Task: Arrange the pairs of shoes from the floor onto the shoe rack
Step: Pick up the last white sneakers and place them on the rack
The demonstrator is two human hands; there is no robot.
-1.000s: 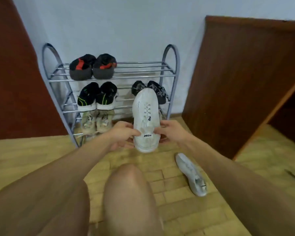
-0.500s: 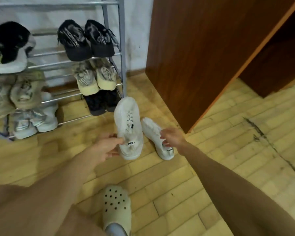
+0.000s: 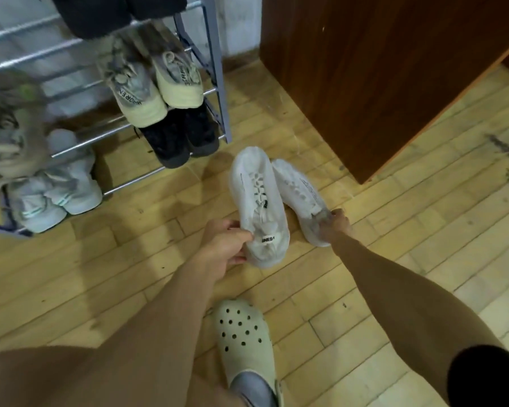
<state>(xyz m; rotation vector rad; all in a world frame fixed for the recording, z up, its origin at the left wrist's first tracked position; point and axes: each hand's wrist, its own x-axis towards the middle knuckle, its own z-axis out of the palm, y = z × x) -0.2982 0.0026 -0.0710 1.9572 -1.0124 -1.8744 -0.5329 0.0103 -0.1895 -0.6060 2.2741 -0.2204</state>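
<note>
Since half a second ago, the right hand (image 3: pixel 337 224) has closed on the heel of the second white shoe (image 3: pixel 301 198), which was lying loose on the floor (image 3: pixel 394 259); its fingers are now pinched on the collar. The left hand (image 3: pixel 227 245) keeps its grip on the first white shoe (image 3: pixel 259 207), thumb over the heel tab, fingers curled underneath. Both shoes sit side by side, toes pointing far, just right of the rack (image 3: pixel 218 83) and near the wooden cabinet (image 3: pixel 379 69).

Whether the right shoe is already off the floor I cannot tell (its sole is hidden).

The pair is gathered but not yet shelved. The lower tiers in view look full: beige sneakers (image 3: pixel 153 83) above black shoes (image 3: pixel 182 136) on the right, pale ones (image 3: pixel 56 201) on the left. So free space probably lies higher up, out of view.

Risks from here:
- The right-hand pinch is shallow, at the collar only, so the shoe could swing or slip during the lift.
- Raising both at once beside the rack's right post could knock a toe against it, or nudge the beige pair.
</note>
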